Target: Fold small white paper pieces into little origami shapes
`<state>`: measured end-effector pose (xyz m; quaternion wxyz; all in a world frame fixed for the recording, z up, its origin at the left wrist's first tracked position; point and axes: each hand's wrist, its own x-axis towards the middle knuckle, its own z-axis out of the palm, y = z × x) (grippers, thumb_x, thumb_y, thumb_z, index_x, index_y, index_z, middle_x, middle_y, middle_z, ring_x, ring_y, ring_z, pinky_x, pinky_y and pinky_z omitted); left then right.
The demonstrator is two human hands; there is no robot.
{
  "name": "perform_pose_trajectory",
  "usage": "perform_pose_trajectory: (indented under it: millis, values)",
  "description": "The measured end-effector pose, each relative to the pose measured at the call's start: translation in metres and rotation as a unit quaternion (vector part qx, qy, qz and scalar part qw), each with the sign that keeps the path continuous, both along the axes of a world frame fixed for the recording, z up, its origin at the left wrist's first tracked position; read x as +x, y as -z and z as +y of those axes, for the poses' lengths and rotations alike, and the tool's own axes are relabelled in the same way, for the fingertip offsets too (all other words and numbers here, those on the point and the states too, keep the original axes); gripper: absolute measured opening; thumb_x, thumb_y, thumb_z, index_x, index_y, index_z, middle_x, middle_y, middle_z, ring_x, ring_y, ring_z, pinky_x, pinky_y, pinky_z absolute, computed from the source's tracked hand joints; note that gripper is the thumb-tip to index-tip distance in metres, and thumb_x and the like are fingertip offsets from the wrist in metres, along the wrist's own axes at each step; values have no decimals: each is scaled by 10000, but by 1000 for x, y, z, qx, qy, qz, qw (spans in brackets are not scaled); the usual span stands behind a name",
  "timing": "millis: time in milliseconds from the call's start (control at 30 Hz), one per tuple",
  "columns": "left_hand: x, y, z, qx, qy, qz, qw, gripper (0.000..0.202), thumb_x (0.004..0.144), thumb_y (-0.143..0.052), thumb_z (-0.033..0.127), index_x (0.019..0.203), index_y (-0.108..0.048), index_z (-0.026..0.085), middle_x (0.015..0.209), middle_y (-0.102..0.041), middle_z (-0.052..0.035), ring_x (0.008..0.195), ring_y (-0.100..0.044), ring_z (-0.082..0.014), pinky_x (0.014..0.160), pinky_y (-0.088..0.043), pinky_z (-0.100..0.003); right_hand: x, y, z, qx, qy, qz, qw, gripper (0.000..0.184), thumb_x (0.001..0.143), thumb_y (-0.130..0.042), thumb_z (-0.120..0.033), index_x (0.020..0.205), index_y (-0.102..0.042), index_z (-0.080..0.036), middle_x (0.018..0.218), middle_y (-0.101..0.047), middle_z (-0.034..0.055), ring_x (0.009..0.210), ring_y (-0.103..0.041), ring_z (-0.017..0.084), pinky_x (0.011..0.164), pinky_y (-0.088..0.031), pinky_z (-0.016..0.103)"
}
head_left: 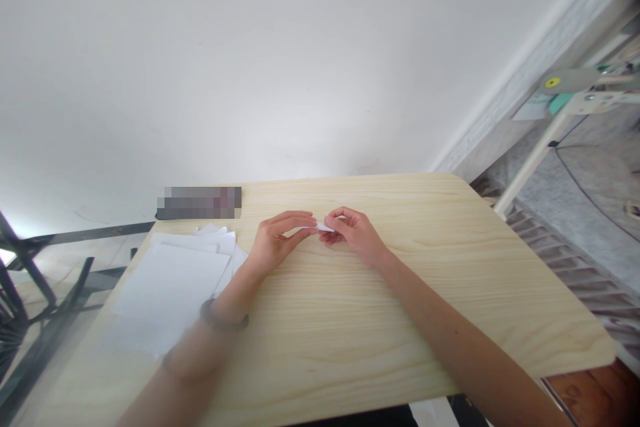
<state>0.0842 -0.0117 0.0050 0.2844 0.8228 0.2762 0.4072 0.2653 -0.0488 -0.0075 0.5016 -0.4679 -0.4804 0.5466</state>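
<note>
Between my two hands is a small white piece of folded paper (326, 227), held just above the middle of the table. My left hand (279, 237) pinches its left end between thumb and fingertips; a dark band circles that wrist. From the other side, my right hand (354, 232) grips the paper with thumb and bent fingers. Most of the paper is covered by the fingers, so its full shape is hidden.
Loose white sheets (175, 280) lie in a pile on the left of the wooden table (350, 333). A blurred-out dark object (200, 203) rests at the back left corner. The white wall (300, 67) stands behind. Dark metal bars are left, a pale metal frame (535, 160) right.
</note>
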Motion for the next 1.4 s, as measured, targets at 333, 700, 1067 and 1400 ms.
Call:
perform_pose_trajectory:
  millis: [333,700,1067,1400]
  values:
    - [-2,1,-3,-40,-60,-7,997,151,737,-608,291,822,-678,187,850,-692,-27,766,-632,-157,692,-485,-233,-2,-2,-8,270,33,-295,916,213,751,-574,-331,927,-624,-222,892,-670,10,746,-627,128,684,-515,223]
    - [2,3,-6,-72,-85,-41,993,138,714,-634,284,784,-682,174,792,-695,-19,726,-632,-148,693,-485,-226,1,-2,-8,321,71,-365,871,179,792,-544,-325,909,-648,-239,893,-687,-12,699,-641,110,615,-506,182]
    - [-4,1,-1,-17,-19,24,999,127,743,-608,259,818,-664,172,811,-684,-28,744,-621,-138,645,-487,-208,4,-5,-10,287,4,-367,885,187,821,-503,-315,900,-645,-223,834,-689,-13,685,-624,99,589,-467,169]
    - [-3,2,0,134,26,80,987,134,790,-551,185,897,-628,163,820,-653,-52,750,-584,-136,690,-466,-254,13,-7,-9,369,-17,-477,798,210,850,-456,-276,956,-619,-198,863,-685,12,722,-624,117,664,-450,213]
